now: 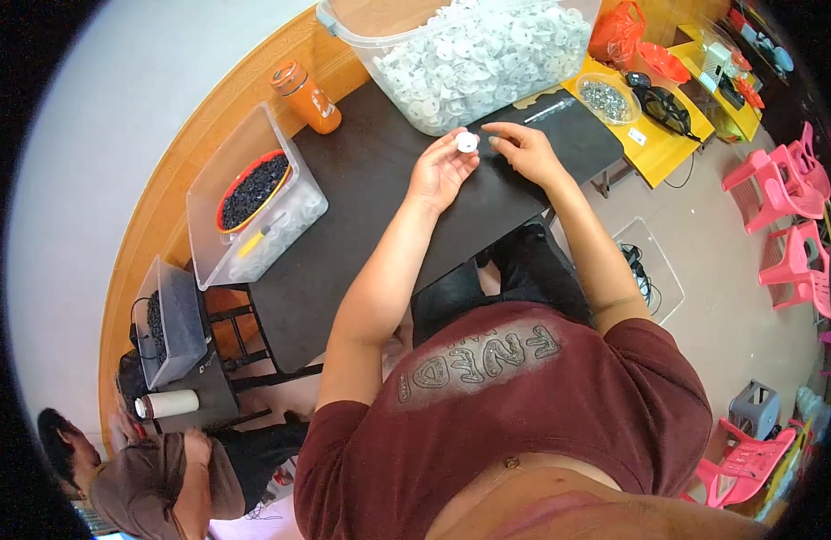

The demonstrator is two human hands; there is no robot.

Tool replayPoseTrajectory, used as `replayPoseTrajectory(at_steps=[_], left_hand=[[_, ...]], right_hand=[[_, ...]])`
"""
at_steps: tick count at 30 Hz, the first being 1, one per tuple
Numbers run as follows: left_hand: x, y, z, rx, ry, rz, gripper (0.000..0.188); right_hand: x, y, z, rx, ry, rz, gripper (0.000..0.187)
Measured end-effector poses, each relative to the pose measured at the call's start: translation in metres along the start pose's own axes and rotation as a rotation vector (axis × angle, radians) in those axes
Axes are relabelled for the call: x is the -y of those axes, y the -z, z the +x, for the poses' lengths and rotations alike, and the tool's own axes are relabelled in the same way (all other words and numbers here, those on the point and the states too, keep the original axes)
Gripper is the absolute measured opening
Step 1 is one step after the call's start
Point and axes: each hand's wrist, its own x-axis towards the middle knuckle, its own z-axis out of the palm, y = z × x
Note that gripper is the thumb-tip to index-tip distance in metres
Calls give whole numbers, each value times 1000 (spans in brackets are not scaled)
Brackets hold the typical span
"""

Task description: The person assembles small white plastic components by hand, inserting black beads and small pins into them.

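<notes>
My left hand [440, 175] is raised over the dark table [361, 211], its fingers closed around a small white round plastic piece [467, 142]. Just to the right, my right hand [530, 155] has thumb and forefinger brought near each other in a pinch beside the piece. Whatever lies between those two fingertips is too small to make out. Beyond both hands stands a big clear bin [379, 56] heaped with similar white plastic pieces [478, 58].
An orange bottle [305, 97] stands at the back left. Nearby, a clear box [208, 193] holds a red bowl of black parts [253, 191] and a yellow-handled tool [251, 243]. A dish of metal bits [606, 97] is far right. Another person [163, 477] sits lower left.
</notes>
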Motion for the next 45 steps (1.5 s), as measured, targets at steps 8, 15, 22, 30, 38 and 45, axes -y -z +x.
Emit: replayPoseTrajectory(at_steps=[8,15,22,30,38,45], left_hand=[[0,0,0,31,1,-49,39],[-1,-1,1,-7,7,-38,38],[-2,-3,1,-14,-1,-49,33],[-2,0,3,-12,-6,-30,37],[1,1,-1,0,-19,13,37],[-2,5,8,42,-50,31,39]], right_hand=[[1,4,1,-8,-47,26,28],[9,3,2,-23,-98,10,27],[9,5,1,-12,-84,6,27],[3,3,-3,3,-6,-44,25],[-3,1,-6,33,23,-45,25],[-1,5,1,48,81,-103,25]])
